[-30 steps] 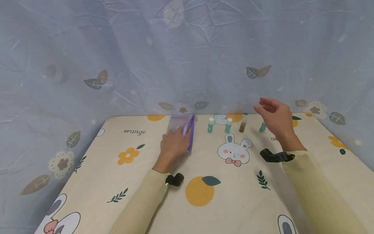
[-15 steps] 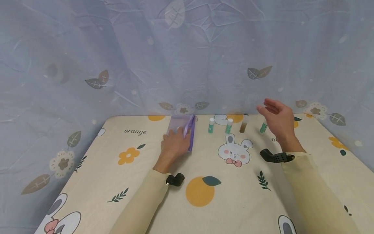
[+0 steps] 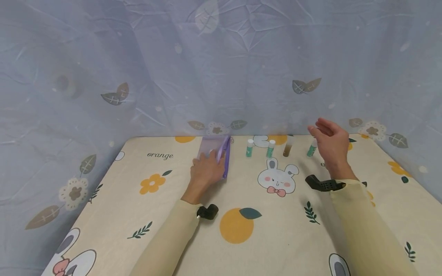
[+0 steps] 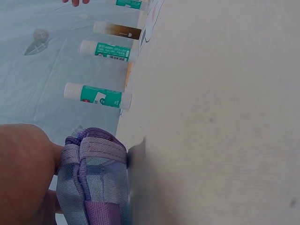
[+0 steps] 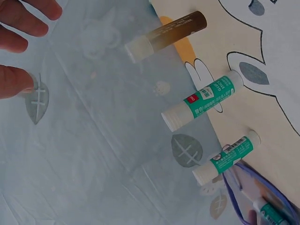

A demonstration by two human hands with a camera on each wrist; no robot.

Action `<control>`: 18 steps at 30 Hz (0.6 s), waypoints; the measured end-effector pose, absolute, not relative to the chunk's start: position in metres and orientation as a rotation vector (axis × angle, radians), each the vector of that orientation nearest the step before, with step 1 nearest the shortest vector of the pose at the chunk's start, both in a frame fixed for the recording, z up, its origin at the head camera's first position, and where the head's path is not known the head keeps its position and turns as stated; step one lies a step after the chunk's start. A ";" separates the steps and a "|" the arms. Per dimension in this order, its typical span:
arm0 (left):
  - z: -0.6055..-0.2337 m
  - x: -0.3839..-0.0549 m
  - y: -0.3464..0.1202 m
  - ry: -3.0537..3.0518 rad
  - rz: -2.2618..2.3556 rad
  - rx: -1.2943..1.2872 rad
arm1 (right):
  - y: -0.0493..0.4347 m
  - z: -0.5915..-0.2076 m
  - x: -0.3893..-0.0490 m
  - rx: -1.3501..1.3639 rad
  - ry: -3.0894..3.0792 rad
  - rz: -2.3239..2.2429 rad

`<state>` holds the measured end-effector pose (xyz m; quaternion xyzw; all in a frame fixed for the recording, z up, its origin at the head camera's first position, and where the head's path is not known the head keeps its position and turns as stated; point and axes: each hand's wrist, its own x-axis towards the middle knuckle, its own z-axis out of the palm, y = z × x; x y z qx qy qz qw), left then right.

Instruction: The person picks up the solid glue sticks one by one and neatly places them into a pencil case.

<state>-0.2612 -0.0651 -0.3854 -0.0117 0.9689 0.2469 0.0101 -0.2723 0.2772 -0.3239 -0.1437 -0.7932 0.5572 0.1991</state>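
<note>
My left hand (image 3: 206, 168) rests on a purple mesh zip pouch (image 3: 211, 142), its fingers spread over the top and the thumb at the zip side. The left wrist view shows the pouch's rounded purple end (image 4: 104, 150) beneath the hand. Through its mesh, the right wrist view shows a green glue stick (image 5: 272, 214) inside. My right hand (image 3: 333, 143) is raised above the table, fingers gently bent, thumb apart, holding nothing. Just left of it, partly covered by the hand, stands a green glue stick (image 3: 312, 148).
Right of the pouch, two white-capped green glue sticks, one nearer (image 3: 249, 148) and one farther (image 3: 271, 148), stand upright in a row with a brown tube (image 3: 287, 148). A patterned cloth covers the table (image 3: 193, 245); a grey-blue curtain (image 3: 221, 69) hangs behind.
My right hand has drifted slightly to the right and down, uncovering more of the green glue stick beside it. The left hand stays on the pouch.
</note>
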 end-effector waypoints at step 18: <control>-0.388 -0.263 -0.065 3.030 0.764 -0.024 | 0.272 -0.330 -0.276 -0.516 -2.125 1.675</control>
